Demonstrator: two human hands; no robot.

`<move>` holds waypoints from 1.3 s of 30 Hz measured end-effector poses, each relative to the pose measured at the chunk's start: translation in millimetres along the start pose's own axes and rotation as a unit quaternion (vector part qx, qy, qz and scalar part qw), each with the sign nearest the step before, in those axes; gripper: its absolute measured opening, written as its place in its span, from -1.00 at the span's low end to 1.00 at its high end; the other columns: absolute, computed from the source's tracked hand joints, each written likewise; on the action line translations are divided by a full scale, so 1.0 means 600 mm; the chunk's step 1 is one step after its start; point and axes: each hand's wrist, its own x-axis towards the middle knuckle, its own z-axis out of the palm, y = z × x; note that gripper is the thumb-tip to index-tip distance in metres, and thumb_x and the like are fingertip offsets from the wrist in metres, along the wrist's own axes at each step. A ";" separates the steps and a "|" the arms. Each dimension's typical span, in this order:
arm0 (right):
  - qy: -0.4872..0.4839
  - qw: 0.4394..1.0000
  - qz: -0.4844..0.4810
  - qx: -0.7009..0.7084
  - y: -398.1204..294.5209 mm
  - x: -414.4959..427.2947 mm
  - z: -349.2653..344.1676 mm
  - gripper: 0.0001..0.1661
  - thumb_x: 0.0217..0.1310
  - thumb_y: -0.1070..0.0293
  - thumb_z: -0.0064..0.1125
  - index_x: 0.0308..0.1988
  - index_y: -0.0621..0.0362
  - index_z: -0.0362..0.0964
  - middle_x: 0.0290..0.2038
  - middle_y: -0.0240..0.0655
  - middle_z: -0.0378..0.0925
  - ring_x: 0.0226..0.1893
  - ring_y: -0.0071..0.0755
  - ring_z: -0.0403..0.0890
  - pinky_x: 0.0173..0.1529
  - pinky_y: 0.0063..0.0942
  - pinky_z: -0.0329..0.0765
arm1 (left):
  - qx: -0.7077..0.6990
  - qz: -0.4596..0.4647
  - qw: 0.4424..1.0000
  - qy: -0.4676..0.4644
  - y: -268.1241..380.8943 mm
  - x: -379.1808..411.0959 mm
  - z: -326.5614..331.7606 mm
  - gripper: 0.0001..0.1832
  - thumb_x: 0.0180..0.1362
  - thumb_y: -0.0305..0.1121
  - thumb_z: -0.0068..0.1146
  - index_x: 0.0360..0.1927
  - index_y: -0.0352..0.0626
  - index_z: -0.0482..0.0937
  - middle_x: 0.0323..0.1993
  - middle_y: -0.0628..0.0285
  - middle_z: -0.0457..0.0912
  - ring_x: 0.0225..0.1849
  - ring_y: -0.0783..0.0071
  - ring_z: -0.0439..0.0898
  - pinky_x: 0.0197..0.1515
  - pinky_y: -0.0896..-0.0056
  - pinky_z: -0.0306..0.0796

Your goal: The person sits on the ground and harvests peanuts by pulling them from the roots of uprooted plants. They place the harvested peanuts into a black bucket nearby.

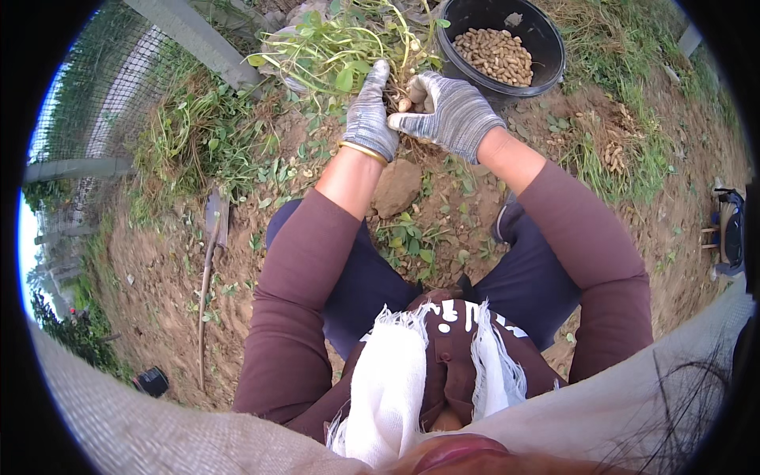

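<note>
My left hand (373,113), in a grey striped knit glove with a yellow bangle at the wrist, grips the lower stems of an uprooted peanut plant (338,50). The plant's green stalks spread up and left beyond the thumb. My right hand (448,113), in a matching glove, is curled at the root end, thumb and fingers around pods (405,105) there; what exactly it holds is partly hidden. Close behind it stands a black bucket (442,44) partly filled with unshelled peanuts (493,56).
A large stone (398,188) lies between my legs. Pulled plants (196,136) are heaped left, and more with pods (617,151) lie right. A long-handled shovel (205,297) rests on the soil at left, near a mesh fence (127,77) with posts. A chair-like object (729,231) stands far right.
</note>
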 end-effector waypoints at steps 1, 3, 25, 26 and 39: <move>0.002 1.000 0.005 -0.025 -0.001 0.002 0.004 -0.39 0.02 -0.16 0.21 -0.27 0.24 0.46 -0.32 -0.05 0.57 -0.26 -0.06 0.60 -0.15 -0.23 0.49 | 0.003 -0.002 1.000 -0.003 -0.003 0.004 -0.005 -0.64 0.20 -0.10 0.09 -0.09 -0.16 0.48 -0.23 0.12 0.60 -0.24 0.26 0.61 -0.17 0.22 0.55; 0.008 0.997 0.015 -0.077 0.003 0.011 0.009 -0.43 0.04 -0.13 0.20 -0.27 0.22 0.46 -0.31 -0.04 0.57 -0.24 -0.01 0.59 -0.14 -0.20 0.49 | 0.008 -0.007 1.000 -0.012 -0.006 0.010 -0.006 -0.67 0.21 -0.11 0.09 -0.15 -0.17 0.49 -0.31 0.14 0.62 -0.34 0.28 0.62 -0.27 0.25 0.58; -0.085 0.710 0.042 0.698 -0.009 0.001 -0.030 -0.73 0.33 0.18 -0.02 -0.18 0.14 0.44 -0.47 -0.52 0.44 -0.63 -0.78 0.34 -0.63 -0.80 0.20 | -0.011 0.005 1.000 -0.026 0.029 -0.013 -0.004 -0.52 0.24 -0.01 -0.01 0.05 -0.17 0.43 -0.04 0.11 0.56 -0.06 0.23 0.57 0.08 0.14 0.46; -0.064 0.693 0.058 0.716 -0.015 0.002 -0.029 -0.74 0.32 0.19 0.00 -0.17 0.14 0.44 -0.47 -0.52 0.44 -0.63 -0.78 0.35 -0.63 -0.80 0.21 | 0.009 0.015 1.000 -0.019 0.030 -0.010 -0.007 -0.52 0.24 -0.01 0.00 0.05 -0.17 0.43 -0.05 0.11 0.57 -0.07 0.23 0.57 0.06 0.15 0.47; -0.032 0.975 -0.071 -0.207 -0.014 0.013 0.016 -0.41 0.08 -0.06 0.16 -0.05 0.18 0.44 -0.16 -0.10 0.55 -0.18 0.00 0.57 -0.13 -0.20 0.52 | -0.036 0.031 0.997 0.058 0.046 -0.021 0.004 -0.56 0.16 -0.04 0.15 -0.02 -0.12 0.44 -0.20 0.18 0.60 -0.23 0.27 0.61 -0.25 0.22 0.58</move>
